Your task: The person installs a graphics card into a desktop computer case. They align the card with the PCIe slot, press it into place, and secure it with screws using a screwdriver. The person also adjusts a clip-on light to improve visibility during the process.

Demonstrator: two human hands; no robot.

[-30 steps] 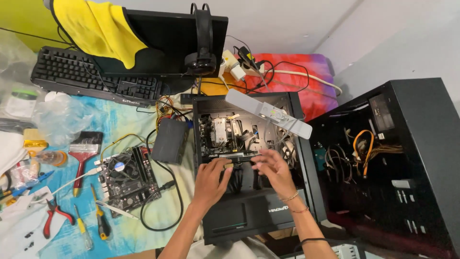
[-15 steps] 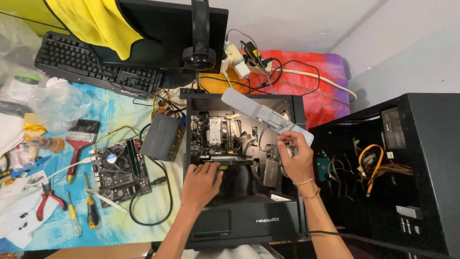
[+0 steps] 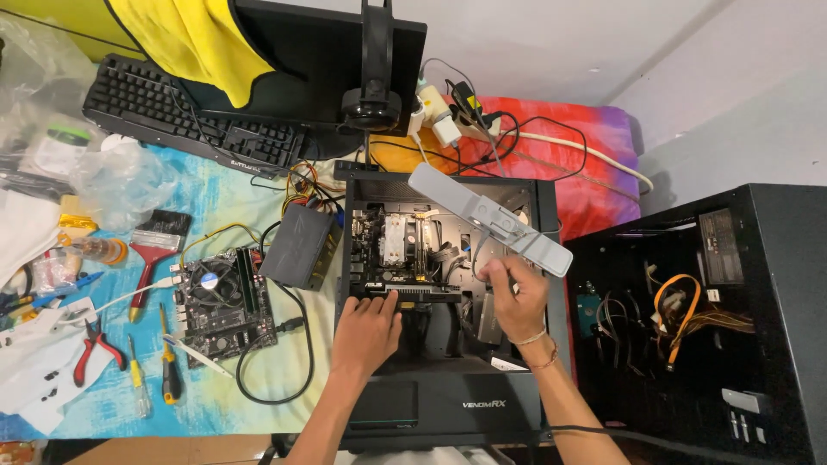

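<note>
An open black computer case lies on its side at the centre of the frame, its interior facing the camera, with a motherboard and a pale cooler visible in its upper half. The left hand rests flat on the case's inner edge, fingers loosely curled against a dark card mounted across the middle. The right hand is raised just right of centre, fingertips pinched together below a long grey light bar that slants across the case's upper right; whether anything is held in that pinch cannot be told.

Left of the case, on a blue patterned cloth, sit a second bare motherboard, a dark power supply, red-handled pliers, yellow-handled screwdrivers and a red-handled brush. A black keyboard and a monitor draped with yellow fabric occupy the upper left. A second black case, cables spilling inside, fills the right of the frame.
</note>
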